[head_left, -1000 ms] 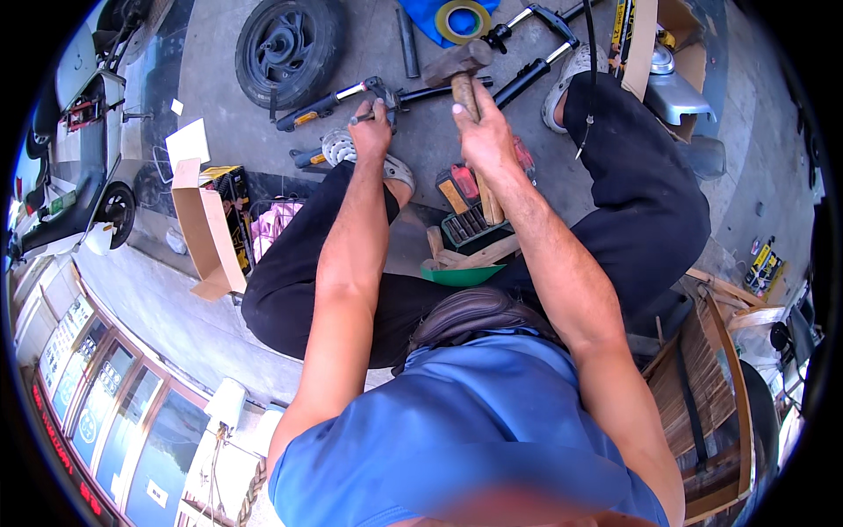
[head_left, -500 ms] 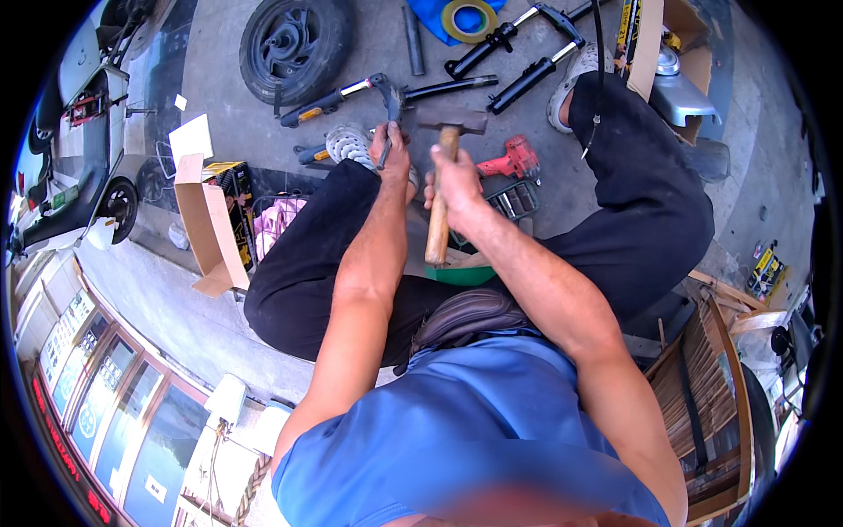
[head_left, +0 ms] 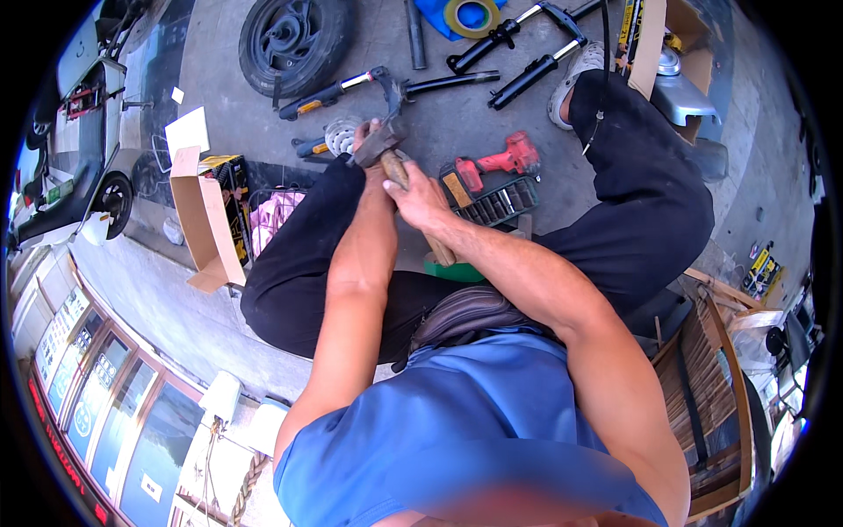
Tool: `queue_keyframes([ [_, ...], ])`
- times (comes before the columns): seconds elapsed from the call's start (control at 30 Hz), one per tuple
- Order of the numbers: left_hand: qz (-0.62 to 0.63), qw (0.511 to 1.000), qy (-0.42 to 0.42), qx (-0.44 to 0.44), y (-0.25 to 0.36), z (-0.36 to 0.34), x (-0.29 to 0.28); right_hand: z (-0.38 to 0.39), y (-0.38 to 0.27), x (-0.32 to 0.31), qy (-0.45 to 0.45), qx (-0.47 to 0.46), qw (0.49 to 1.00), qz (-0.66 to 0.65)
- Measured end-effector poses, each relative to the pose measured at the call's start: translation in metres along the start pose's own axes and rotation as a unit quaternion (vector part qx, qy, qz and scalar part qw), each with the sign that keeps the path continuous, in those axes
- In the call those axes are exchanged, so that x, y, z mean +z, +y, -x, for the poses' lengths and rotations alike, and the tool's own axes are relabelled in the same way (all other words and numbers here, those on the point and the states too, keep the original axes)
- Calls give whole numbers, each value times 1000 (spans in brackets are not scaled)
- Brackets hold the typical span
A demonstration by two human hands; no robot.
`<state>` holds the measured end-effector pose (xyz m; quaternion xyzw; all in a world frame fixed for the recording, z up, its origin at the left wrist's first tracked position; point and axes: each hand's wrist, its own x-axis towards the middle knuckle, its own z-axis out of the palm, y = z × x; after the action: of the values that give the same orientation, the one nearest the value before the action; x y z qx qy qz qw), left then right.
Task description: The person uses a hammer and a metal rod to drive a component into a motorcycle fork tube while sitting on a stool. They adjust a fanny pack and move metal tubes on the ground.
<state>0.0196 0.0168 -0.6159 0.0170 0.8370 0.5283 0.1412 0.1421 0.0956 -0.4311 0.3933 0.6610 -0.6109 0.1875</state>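
Observation:
My right hand (head_left: 419, 195) is closed round the wooden handle of a hammer (head_left: 445, 252). Its dark steel head lies over my left hand (head_left: 364, 133) and hides most of those fingers. A thin dark metal rod, gripped in that hand in the earlier frame, is now covered by the head. Just beyond both hands is a motorcycle fork assembly (head_left: 385, 81), its clamp nearest my left fingers and its legs spreading to either side. Whether the hammer touches the rod or the fork cannot be made out.
A wheel with tyre (head_left: 294, 39) lies far left; a second fork (head_left: 525, 77) lies far right. Near my right hand are a red power tool (head_left: 509, 156) and a green socket case (head_left: 496, 205). Cardboard boxes (head_left: 195, 215) stand either side, with a scooter (head_left: 88, 149) further left.
The hammer has swung down and left, its head now over my left hand. My right hand moved with it, uncovering more of the socket case. My left hand has shifted slightly left.

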Motion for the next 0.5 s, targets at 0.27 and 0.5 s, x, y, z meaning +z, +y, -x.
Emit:
queue_keyframes([
  [0.27, -76, 991, -76, -82, 17, -6, 5, -42, 24, -43, 20, 93, 980, -174],
  [0.5, -182, 928, -262, -194, -19, 43, 37, -115, 138, -103, -60, 264, 949, -159],
])
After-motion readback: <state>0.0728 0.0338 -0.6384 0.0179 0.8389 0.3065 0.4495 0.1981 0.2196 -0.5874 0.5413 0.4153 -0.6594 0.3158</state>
